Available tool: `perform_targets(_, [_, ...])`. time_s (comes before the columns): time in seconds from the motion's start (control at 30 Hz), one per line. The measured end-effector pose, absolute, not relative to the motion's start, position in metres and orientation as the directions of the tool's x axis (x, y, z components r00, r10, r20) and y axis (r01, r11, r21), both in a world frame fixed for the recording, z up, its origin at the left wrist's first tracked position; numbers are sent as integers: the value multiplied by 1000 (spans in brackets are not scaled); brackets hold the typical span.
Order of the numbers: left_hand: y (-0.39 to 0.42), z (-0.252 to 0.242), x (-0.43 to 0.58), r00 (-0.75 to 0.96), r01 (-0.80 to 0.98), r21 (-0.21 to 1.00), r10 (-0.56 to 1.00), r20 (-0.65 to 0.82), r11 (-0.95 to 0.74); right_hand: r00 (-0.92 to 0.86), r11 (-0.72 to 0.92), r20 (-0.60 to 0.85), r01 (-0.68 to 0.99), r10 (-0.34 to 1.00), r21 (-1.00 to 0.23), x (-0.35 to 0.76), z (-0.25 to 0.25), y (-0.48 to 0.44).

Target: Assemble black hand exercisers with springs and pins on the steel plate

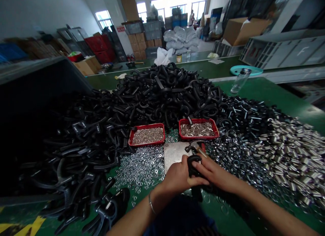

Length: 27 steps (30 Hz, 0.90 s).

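Observation:
Both hands are together over the near edge of a metal plate. My left hand is closed round a black curved plastic part, its thumb and fingers wrapped on the near side. From the other side my right hand grips the same part, fingertips pressed against it. Much of the part is hidden by the hands. Just beyond them lies a claw hammer, its head over the plate. Its handle runs toward my right hand, and I cannot tell whether the fingers touch it.
Two red trays hold small metal pieces. Behind them rises a heap of black plastic parts. Loose nuts lie left, rings and metal cylinders right. A glass bottle stands near a turquoise lid.

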<state>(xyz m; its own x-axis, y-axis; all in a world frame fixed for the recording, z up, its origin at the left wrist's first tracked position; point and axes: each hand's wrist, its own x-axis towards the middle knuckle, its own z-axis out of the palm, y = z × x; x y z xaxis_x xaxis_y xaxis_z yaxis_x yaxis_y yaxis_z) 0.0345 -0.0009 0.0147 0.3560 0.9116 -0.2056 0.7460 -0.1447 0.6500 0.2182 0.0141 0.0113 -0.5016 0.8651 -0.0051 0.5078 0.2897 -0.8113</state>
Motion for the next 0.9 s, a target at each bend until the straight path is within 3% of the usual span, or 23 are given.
perform_targets(0.23, [30,6,11,310,827,529,939,-149,-189,-522,378,-10,631,853,-678,214,5,51])
perform_targets(0.37, [52,4,-2,166,958,263,972,-168,-118,-399,422,142,815,906,-398,228,15,112])
perform_targets(0.47, [55,4,5,214,977,34,968,-132,-212,-341,353,97,921,935,-167,232,14,149])
perform_targets(0.57, [67,14,15,297,949,-92,953,-68,-302,-312,315,51,945,949,-85,226,4,170])
perform_targets(0.73, [133,35,34,488,873,-47,866,107,-486,-293,294,32,955,955,-38,214,-8,183])
perform_targets(0.9, [184,20,62,609,792,7,790,67,-611,-308,309,31,951,951,-14,214,-11,183])
